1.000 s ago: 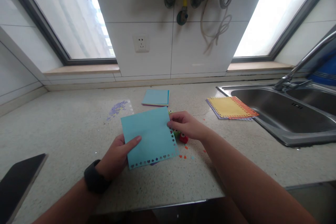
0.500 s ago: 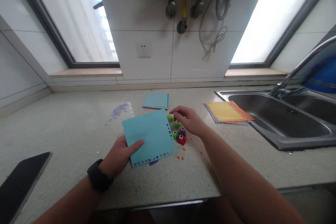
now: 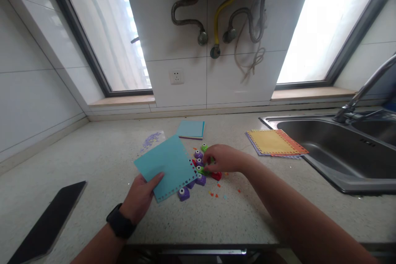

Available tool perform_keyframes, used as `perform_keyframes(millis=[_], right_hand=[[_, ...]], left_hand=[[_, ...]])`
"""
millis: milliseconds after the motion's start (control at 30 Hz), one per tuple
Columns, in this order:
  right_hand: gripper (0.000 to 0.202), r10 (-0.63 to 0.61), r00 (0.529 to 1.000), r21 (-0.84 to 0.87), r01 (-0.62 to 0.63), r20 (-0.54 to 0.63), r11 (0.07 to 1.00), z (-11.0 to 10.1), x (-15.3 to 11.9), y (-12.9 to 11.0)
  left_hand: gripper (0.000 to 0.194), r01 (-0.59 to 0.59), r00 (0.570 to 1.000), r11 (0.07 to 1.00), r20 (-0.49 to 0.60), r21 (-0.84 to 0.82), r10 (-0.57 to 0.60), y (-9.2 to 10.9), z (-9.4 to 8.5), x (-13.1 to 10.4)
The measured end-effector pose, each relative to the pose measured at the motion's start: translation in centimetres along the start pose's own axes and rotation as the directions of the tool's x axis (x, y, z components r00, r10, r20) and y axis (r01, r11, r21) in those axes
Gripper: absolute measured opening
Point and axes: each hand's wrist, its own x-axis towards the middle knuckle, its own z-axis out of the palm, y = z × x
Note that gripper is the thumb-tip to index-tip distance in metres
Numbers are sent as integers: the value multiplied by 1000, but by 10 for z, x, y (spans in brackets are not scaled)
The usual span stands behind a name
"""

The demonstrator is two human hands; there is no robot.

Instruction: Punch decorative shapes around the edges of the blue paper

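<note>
Left hand (image 3: pixel 140 197) — fingers pinching the hole-edged blue sheet (image 3: pixel 169 167), just left of frame centre. Right hand (image 3: pixel 226 158) — fingers curled over coloured punches (image 3: pixel 201 179) near centre; whether grasping one, cannot tell.

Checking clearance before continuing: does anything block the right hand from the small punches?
Nothing visible does: the right hand is at the punches. The blue sheet in the left hand partly hides a few at the left.
</note>
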Motion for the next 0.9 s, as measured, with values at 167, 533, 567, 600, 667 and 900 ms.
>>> perform_keyframes(millis=[167,533,567,600,667,900], right_hand=[[18,87,969,57,-76,-233,996,6,-11,23],[27,93,979,128,-70,-180,989,22,-16,53],[26,111,979,146,-86,-169,986,25,-14,54],[24,132,977,161,-105,-167,981,27,-12,55],[20,178,966,189,-142,-187,972,31,-10,58],[18,345,875,418,-188,-340,889,33,-8,53]], left_hand=[[35,78,994,997,-76,-27,-80,6,-22,-30],[35,111,991,994,-75,21,-109,3,-27,-35],[37,109,992,993,-66,38,-106,2,-28,-35],[38,108,993,993,-55,55,-105,1,-29,-35],[42,108,994,990,-41,89,-104,0,-31,-35],[48,99,995,970,-36,223,-93,0,-27,-36]])
